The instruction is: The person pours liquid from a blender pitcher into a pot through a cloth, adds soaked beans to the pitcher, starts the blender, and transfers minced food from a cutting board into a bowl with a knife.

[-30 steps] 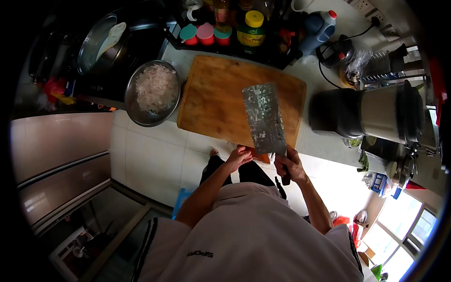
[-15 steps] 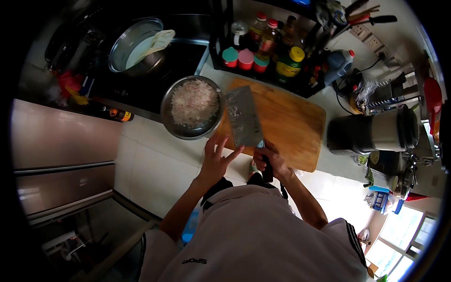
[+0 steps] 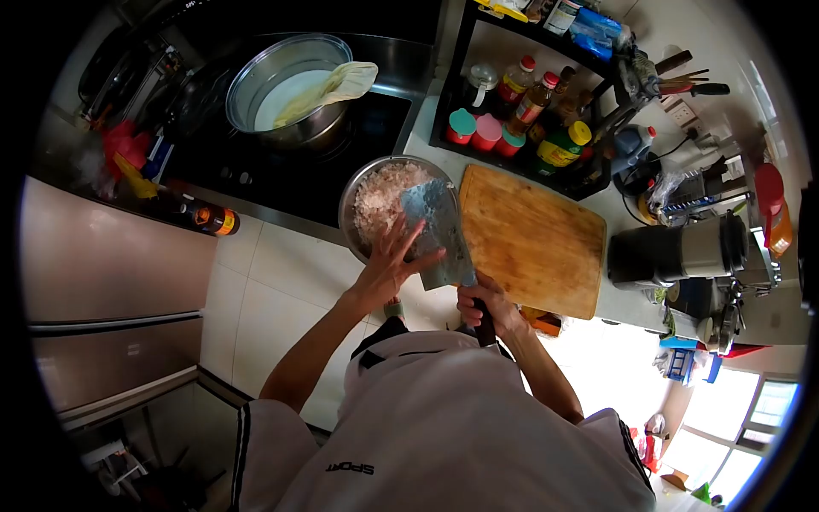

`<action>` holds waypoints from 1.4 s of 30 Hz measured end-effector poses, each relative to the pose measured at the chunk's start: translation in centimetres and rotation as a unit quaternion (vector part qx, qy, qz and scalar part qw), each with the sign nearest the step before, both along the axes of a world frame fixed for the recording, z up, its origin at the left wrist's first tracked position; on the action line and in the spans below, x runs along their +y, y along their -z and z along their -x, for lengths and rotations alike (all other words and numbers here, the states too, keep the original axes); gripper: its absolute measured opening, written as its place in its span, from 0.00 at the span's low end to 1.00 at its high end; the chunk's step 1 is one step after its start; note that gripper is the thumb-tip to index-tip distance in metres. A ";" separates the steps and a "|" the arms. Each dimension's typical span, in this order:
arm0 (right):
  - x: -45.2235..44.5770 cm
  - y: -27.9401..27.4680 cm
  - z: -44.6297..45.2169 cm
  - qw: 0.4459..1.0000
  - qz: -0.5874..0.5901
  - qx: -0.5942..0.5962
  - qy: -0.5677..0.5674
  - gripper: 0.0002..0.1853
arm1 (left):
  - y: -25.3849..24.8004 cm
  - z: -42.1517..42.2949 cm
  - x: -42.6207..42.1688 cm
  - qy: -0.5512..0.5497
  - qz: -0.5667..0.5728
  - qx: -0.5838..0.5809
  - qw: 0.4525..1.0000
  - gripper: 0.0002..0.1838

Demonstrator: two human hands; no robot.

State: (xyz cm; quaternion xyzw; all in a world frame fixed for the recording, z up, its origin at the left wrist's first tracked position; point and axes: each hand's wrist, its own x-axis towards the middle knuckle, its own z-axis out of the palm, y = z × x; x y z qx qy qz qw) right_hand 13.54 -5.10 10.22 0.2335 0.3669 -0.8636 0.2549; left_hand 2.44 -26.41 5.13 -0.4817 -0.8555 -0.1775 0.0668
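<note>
My right hand [image 3: 493,309] is closed around the dark handle of a cleaver [image 3: 445,243]. The broad blade lies over the right side of a metal bowl [image 3: 346,212], with small wet-looking bits on it. Pale pinkish, finely chopped food [image 3: 374,203] fills much of the bowl. My left hand [image 3: 386,266] has its fingers spread at the bowl's near edge, beside the blade; whether the fingertips touch blade or food I cannot tell. Right of the bowl lies a wooden cutting board [image 3: 537,243].
On the stove [image 3: 375,128] stands a metal pot [image 3: 320,132] of whitish liquid, a pale yellow limp thing [image 3: 345,84] over its rim. Bottles [image 3: 533,102] and lidded jars [image 3: 486,132] fill a black rack. A blender-like appliance [image 3: 674,252] stands at the right.
The cleaver has moved from over the board's left edge to over the bowl. My left hand has come up to the bowl's near edge. The camera view has shifted.
</note>
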 end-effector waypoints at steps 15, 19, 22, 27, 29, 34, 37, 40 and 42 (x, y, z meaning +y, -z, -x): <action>-0.6 -2.4 -4.6 0.998 -0.016 -0.041 0.037 0.15 | 4.0 7.8 -1.0 -0.078 -0.007 -0.071 0.994 0.42; 0.1 -3.7 -6.0 0.996 -0.049 -0.011 0.069 0.11 | 4.4 9.5 -1.9 -0.044 -0.184 -0.075 0.979 0.36; 0.6 -3.8 -6.3 0.991 -0.111 0.024 0.072 0.12 | 3.8 8.9 -2.4 -0.067 -0.120 -0.038 0.990 0.31; 0.5 -3.8 -6.8 0.979 -0.173 0.009 0.105 0.12 | 0.8 5.9 -0.6 -0.090 0.012 -0.044 0.995 0.31; 0.7 -3.7 -6.6 0.975 -0.195 0.011 0.108 0.11 | 1.5 7.2 2.0 -0.018 -0.053 -0.055 0.997 0.32; 0.3 -3.5 -7.1 0.971 -0.203 0.019 0.126 0.10 | 3.7 10.7 9.2 0.072 -0.012 -0.023 0.997 0.29; 0.1 -3.5 -7.6 0.968 -0.212 0.023 0.132 0.09 | 7.3 11.3 10.6 0.055 0.064 0.046 0.995 0.28; 0.1 -3.7 -8.1 0.967 -0.205 0.010 0.153 0.09 | 7.4 9.6 8.1 0.006 0.085 0.110 0.990 0.27; 0.1 -3.5 -8.5 0.966 -0.205 0.009 0.160 0.09 | 5.5 8.2 5.6 0.025 0.065 0.086 0.994 0.26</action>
